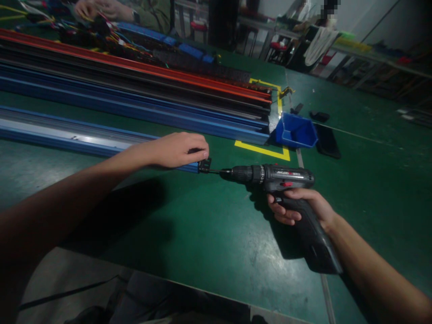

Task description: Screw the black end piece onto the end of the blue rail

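Note:
In my right hand (pixel 297 207) is a black cordless drill (pixel 286 177), gripped by its handle and lying nearly level, its bit pointing left. The bit's tip meets a small black end piece (pixel 204 164) at the right end of a long blue aluminium profile (pixel 84 137). My left hand (pixel 180 149) is wrapped over that end of the profile, fingers closed on it and thumb beside the end piece. Whether a screw sits at the tip is too small to tell.
Behind lie several long blue, black and orange profiles (pixel 168 99). A blue bin (pixel 297 130) stands right of them, beside a dark phone-like slab (pixel 328 140). Yellow tape (pixel 263 150) marks the green table (pixel 216 234). Across it, another person's hands (pixel 104 9) touch coloured wires.

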`<action>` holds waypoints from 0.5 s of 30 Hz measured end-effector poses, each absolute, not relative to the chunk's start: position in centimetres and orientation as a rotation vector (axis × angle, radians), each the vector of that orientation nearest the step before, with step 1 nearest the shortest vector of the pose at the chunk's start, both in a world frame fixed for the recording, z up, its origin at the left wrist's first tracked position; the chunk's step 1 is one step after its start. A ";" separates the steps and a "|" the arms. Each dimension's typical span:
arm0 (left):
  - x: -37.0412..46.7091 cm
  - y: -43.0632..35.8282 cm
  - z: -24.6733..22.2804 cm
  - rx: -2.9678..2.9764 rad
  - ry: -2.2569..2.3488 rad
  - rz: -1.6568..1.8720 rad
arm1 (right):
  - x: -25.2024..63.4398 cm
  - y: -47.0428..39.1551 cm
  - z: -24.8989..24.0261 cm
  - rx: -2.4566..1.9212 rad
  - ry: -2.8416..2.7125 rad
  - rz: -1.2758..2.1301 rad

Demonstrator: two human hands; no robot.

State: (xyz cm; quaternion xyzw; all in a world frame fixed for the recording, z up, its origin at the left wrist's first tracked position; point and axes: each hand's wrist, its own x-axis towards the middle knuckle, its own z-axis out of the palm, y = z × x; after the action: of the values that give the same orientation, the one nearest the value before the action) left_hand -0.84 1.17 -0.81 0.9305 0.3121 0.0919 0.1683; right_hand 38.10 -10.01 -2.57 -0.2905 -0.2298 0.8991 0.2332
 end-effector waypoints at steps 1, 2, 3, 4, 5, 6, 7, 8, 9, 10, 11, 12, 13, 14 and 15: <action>-0.8 1.2 -0.8 2.645 0.886 0.260 | 38.1 -10.0 -2.6 -0.796 -0.639 2.475; -0.9 1.2 -0.8 2.644 0.884 0.261 | 38.2 -10.0 -2.7 -0.795 -0.646 2.479; -0.9 1.2 -0.8 2.643 0.883 0.261 | 38.2 -9.9 -2.7 -0.797 -0.651 2.481; -0.9 1.2 -0.8 2.643 0.884 0.261 | 38.2 -9.9 -2.7 -0.798 -0.654 2.481; -0.9 1.2 -0.8 2.644 0.885 0.260 | 38.2 -9.9 -2.7 -0.800 -0.654 2.482; -0.8 1.1 -0.8 2.645 0.887 0.260 | 38.2 -9.9 -2.7 -0.799 -0.651 2.482; -0.8 1.1 -0.8 2.645 0.888 0.261 | 38.2 -9.9 -2.7 -0.795 -0.647 2.483; -0.8 1.1 -0.8 2.645 0.889 0.261 | 38.2 -9.9 -2.7 -0.787 -0.643 2.485; -0.8 1.1 -0.7 2.644 0.890 0.263 | 38.2 -9.9 -2.7 -0.779 -0.638 2.488; -0.8 1.1 -0.7 2.643 0.888 0.265 | 38.2 -9.9 -2.6 -0.771 -0.633 2.491; -0.8 1.1 -0.7 2.645 0.886 0.267 | 38.2 -9.9 -2.6 -0.763 -0.628 2.494; -0.8 1.1 -0.7 2.648 0.884 0.265 | 38.2 -9.9 -2.6 -0.755 -0.624 2.499; -0.8 1.1 -0.7 2.651 0.883 0.263 | 38.2 -9.8 -2.7 -0.750 -0.622 2.504; -0.8 1.1 -0.7 2.655 0.884 0.260 | 38.2 -9.8 -2.7 -0.744 -0.621 2.507; -0.8 1.1 -0.8 2.659 0.885 0.256 | 38.2 -9.8 -2.7 -0.741 -0.622 2.510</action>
State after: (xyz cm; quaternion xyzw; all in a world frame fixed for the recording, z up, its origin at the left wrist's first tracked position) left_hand -0.81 1.12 -0.76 0.9321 0.3105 0.0899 0.1632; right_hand 38.20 -9.82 -2.73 -0.2684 -0.2255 0.9094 0.2239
